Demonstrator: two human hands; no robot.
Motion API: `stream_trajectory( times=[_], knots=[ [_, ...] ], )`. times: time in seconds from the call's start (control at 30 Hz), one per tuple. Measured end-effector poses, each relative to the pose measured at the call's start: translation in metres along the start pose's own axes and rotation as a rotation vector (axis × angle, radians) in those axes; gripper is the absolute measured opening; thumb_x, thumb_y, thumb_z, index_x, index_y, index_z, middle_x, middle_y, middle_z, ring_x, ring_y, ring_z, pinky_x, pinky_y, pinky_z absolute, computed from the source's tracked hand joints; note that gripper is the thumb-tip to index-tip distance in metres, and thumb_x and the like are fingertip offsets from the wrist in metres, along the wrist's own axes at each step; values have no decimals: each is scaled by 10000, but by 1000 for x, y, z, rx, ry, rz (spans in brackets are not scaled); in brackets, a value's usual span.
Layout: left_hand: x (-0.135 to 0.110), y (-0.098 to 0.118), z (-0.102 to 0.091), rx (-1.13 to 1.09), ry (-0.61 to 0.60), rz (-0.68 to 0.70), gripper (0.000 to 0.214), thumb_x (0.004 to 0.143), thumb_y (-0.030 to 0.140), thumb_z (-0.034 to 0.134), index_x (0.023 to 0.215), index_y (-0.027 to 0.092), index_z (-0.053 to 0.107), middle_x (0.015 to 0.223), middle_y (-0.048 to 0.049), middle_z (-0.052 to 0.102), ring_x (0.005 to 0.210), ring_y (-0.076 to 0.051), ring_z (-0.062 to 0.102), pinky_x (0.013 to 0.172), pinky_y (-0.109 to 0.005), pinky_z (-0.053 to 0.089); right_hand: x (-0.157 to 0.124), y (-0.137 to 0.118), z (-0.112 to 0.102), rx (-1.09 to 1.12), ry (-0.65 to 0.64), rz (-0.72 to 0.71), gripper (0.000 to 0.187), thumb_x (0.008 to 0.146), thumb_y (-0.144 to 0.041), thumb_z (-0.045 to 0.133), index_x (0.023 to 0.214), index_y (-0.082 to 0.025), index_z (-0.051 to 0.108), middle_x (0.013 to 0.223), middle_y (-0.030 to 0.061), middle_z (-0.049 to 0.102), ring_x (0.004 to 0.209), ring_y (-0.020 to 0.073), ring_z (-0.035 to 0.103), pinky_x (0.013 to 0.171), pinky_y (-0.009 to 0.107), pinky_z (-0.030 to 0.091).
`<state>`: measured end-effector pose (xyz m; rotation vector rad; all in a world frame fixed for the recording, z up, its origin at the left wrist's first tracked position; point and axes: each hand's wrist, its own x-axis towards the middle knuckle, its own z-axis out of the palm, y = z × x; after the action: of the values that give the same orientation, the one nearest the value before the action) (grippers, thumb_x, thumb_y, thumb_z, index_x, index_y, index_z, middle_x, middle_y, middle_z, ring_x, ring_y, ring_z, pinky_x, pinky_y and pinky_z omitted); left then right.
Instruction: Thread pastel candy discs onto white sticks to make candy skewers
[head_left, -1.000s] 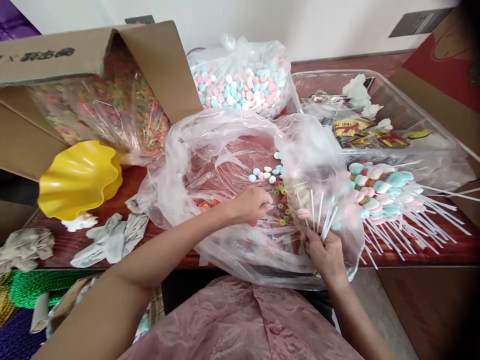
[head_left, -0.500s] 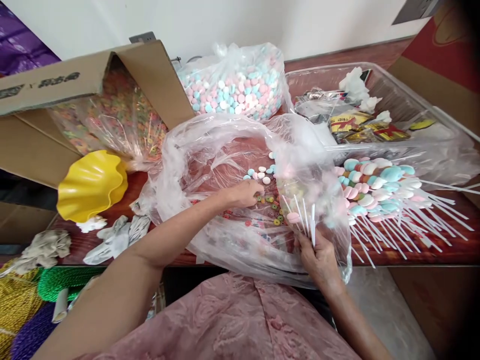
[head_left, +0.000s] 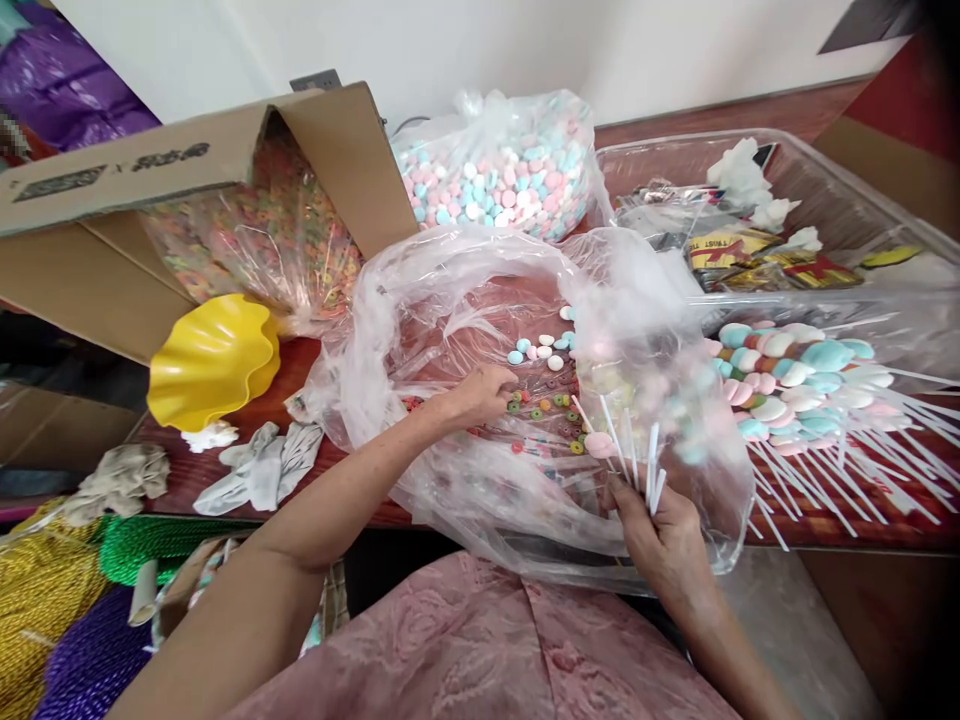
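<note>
Over an opened clear plastic bag (head_left: 382, 300), my left hand (head_left: 484, 394) is closed, its fingertips beside small ring-shaped candies (head_left: 544, 407). Whatever it may pinch is hidden. Just beyond those fingers lie several pastel round candies (head_left: 546, 352) in white, blue and pink. My right hand (head_left: 667, 535) grips a bunch of white sticks (head_left: 634, 455) at the bag's right side, and a pink candy (head_left: 599, 445) shows by the stick ends. To the right, finished-looking candy skewers (head_left: 795, 385) are piled with their white sticks pointing toward me.
A big bag of pastel candies (head_left: 502, 185) stands at the back. Left of it, a cardboard box (head_left: 225, 130) holds a bag of ring candies (head_left: 300, 230). A yellow wavy bowl (head_left: 214, 365) and crumpled gloves (head_left: 262, 468) lie left; a clear plastic bin (head_left: 817, 150) stands back right.
My left hand has drawn back a little to the left, away from the pastel and ring candies. My right hand still holds the sticks. The whole view has shifted slightly.
</note>
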<state>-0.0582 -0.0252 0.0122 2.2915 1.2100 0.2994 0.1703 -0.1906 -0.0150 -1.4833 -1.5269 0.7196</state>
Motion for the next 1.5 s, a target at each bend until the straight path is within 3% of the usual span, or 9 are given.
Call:
stream_trajectory(
  times=[0.2,0.4,0.5,0.67,0.77,0.93,1.1,1.27,1.5],
  knots=[
    [14,-5,13,104,-94,0,205,784,161,518,768,136,721,754,-57,649,744,-176,554,749,-297,443,-2,0,8,24,-44,-4,326,960,-376,499,691,-198,546,573,-26,470,528,120,428,518,249,359],
    [7,2,28,219,25,159,165,768,124,542,778,116,706,873,-121,680,840,-213,611,826,-347,484,0,4,7,23,-42,-21,361,948,-360,502,624,-202,500,545,-32,451,490,108,403,496,245,343],
    [-2,10,21,-121,156,53,122,745,131,590,778,120,707,784,-72,684,738,-168,618,732,-303,503,0,2,7,36,-45,-9,354,949,-344,501,625,-201,495,545,-36,434,493,109,400,495,245,335],
    [-32,29,-4,-1093,250,-266,268,666,266,788,884,120,732,740,-29,709,584,-122,645,580,-259,529,0,-12,12,65,-138,-75,261,947,-272,472,708,-199,547,610,-24,505,570,125,477,559,244,372],
    [-53,38,-9,-1394,324,-323,304,555,244,886,798,128,745,739,-29,727,609,-117,665,575,-236,541,2,-20,18,40,-195,-116,257,938,-235,453,690,-207,513,607,-25,487,561,121,453,554,240,361],
    [-73,43,5,-1537,509,-294,276,526,223,917,748,159,767,713,-8,733,565,-87,638,529,-197,509,5,-28,25,11,-268,-191,197,884,-152,452,698,-215,470,599,-39,455,536,111,425,541,230,346],
    [-80,43,22,-1450,643,-186,228,608,292,888,779,171,797,725,-9,733,544,-73,613,563,-209,498,5,-28,29,-58,-232,-231,189,861,-121,448,699,-214,477,562,-53,426,485,104,400,509,229,319],
    [-85,42,32,-1552,719,-256,213,582,278,896,736,177,790,747,-20,751,599,-89,628,617,-229,502,-2,-25,35,-46,-183,-248,167,857,-94,443,767,-208,528,582,-52,464,490,103,434,509,220,331],
    [-90,40,33,-1833,619,-296,431,564,158,880,977,184,759,763,-18,744,681,-122,677,601,-212,483,-2,-26,41,-40,-201,-330,189,865,-100,444,744,-217,531,575,-44,470,474,106,439,493,226,336]
  ],
)
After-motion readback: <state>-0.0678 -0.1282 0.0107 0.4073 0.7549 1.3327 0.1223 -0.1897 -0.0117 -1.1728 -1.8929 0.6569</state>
